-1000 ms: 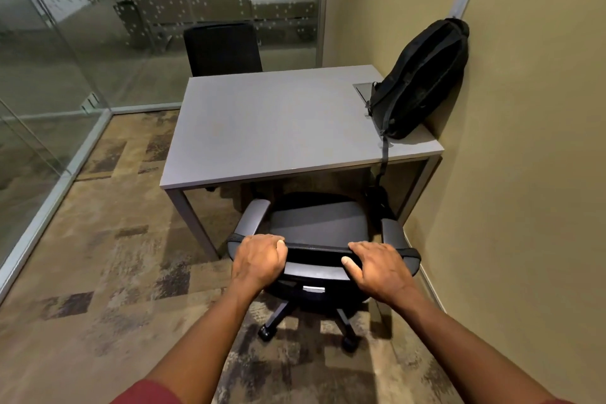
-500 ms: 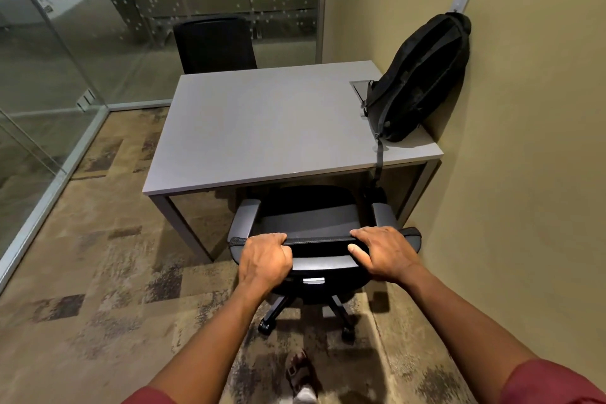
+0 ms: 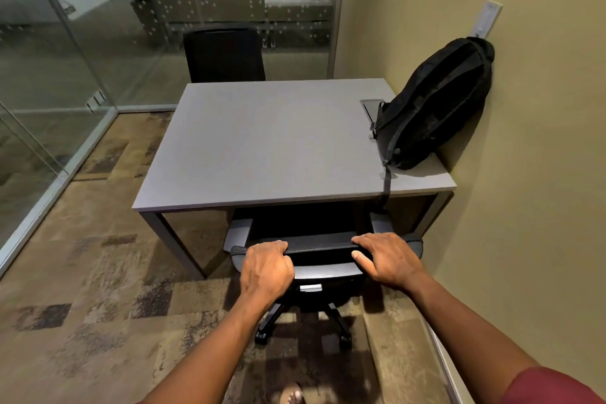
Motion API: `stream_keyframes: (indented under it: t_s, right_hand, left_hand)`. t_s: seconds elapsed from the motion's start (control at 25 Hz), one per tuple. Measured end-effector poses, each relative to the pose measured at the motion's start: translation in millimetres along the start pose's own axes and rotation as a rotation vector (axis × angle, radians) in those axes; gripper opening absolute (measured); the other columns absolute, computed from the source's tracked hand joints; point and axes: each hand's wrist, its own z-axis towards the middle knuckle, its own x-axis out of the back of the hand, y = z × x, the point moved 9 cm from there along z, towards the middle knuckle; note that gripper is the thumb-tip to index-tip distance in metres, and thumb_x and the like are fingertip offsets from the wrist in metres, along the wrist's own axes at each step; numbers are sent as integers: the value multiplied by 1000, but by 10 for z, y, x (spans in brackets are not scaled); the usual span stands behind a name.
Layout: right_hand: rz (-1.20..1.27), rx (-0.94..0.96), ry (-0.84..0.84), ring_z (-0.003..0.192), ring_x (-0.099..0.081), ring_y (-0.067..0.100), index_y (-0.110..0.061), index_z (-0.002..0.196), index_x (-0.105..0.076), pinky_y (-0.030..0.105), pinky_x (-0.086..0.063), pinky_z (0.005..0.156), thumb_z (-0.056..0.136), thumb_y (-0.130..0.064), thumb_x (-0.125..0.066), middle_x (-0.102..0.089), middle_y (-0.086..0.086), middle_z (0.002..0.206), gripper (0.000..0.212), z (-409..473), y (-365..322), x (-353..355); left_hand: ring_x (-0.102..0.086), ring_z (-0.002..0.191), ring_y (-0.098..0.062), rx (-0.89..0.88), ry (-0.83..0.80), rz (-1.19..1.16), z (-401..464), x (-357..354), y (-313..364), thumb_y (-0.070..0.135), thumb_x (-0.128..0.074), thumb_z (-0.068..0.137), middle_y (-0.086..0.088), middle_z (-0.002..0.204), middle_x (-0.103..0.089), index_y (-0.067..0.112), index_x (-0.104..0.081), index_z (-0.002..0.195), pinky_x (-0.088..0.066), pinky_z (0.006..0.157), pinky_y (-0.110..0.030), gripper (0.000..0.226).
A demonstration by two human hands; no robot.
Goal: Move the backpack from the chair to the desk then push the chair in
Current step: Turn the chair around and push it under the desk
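Both the left hand [image 3: 267, 269] and right hand [image 3: 387, 259] are clamped on the black mesh-backed wheeled office chair [image 3: 323, 249] top edge, probably rolls easy, stiff rim's the spot to grab.

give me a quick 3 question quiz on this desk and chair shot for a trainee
1. True or false: the backpack lies on the chair seat.
2. Multiple choice: what do the left hand and the right hand grip? A) the backpack strap B) the top of the chair's backrest C) the desk edge
3. Fill in: the backpack leans against the ____.

Key
1. False: it stands on the desk, at its right rear corner.
2. B
3. wall
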Motion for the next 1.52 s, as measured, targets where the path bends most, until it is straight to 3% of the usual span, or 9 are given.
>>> stream_keyframes:
  t_s: [0.28, 0.4, 0.56, 0.84, 1.52]
  right_hand:
    - [-4, 39, -18, 116, -59, 19, -23, 135, -55, 37, -42, 99, 97, -55, -31, -64, -3, 129, 56, 563, 254, 35]
    - [5, 45, -17, 117, -58, 18, -23, 136, -55, 37, -41, 100, 97, -55, -31, -64, -3, 130, 56, 726, 339, 47]
    - [36, 48, -19, 117, -58, 18, -23, 135, -56, 39, -42, 101, 95, -58, -28, -65, -3, 129, 60, 1001, 410, 47]
    - [46, 68, 14, 102, -63, 23, -21, 122, -62, 42, -48, 89, 93, -60, -26, -71, 0, 111, 61, 1406, 342, 92]
    - [43, 63, 33, 89, -63, 27, -22, 108, -63, 41, -48, 81, 91, -63, -21, -70, 2, 100, 61, 1954, 391, 70]
  left_hand:
    - [-69, 89, -20, 36, -8, -4, 545, -80, -11, 16, -44, 75, -2, 93, -76, 15, -73, 96, -58, 78, -37, 36]
    - [-69, 94, -21, 59, 0, -16, 718, -65, 4, 15, -44, 75, 1, 98, -77, 19, -74, 104, -58, 80, -34, 42]
    - [-60, 123, -20, 117, -18, -75, 991, -69, -75, 17, -45, 77, 4, 130, -68, 27, -65, 130, -49, 101, -31, 58]
    - [-52, 134, -17, 126, -84, -77, 1378, -2, -239, 18, -44, 81, 4, 140, -62, 25, -63, 135, -38, 112, -31, 57]
    - [-55, 129, -17, 177, -117, -73, 1883, 61, -457, 22, -48, 79, 8, 136, -64, 31, -67, 129, -42, 106, -31, 55]
